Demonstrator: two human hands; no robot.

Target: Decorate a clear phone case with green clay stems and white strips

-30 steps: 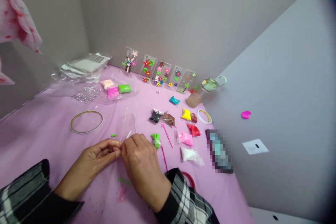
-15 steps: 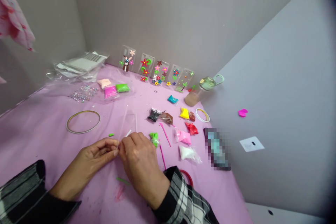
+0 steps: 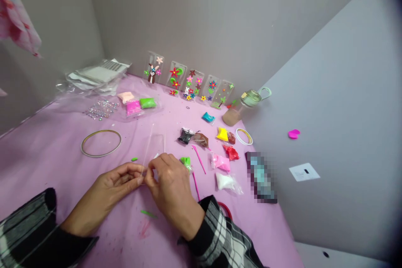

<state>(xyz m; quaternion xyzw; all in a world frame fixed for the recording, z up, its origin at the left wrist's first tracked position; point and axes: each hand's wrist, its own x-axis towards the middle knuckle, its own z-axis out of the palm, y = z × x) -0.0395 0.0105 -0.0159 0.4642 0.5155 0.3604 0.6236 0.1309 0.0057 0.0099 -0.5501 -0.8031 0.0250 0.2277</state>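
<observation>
A clear phone case (image 3: 154,142) tilts up over the pink cloth. Its near left edge is pinched between the thumb and fingers of my left hand (image 3: 121,182). My right hand (image 3: 171,184) is curled beside it, fingertips pressed together at the near end of the case; whatever they pinch is hidden. A bit of white (image 3: 156,156) shows behind the right knuckles. Just past that hand sits a bag of light green clay (image 3: 186,162). A small green clay piece (image 3: 134,159) lies left of the case, and a green strip (image 3: 148,214) lies below the hands.
Decorated clear cases (image 3: 193,86) lean on the wall. Bagged clay in black (image 3: 186,136), pink (image 3: 220,162) and white (image 3: 224,181) lies to the right, near pink sticks (image 3: 199,159). A bottle (image 3: 240,109), a blurred phone (image 3: 260,178) and a hoop (image 3: 101,143) stand or lie around.
My right hand's fingers have shifted slightly and lifted a little at the near end of the case. The left hand keeps its grip. The whole view has moved slightly.
</observation>
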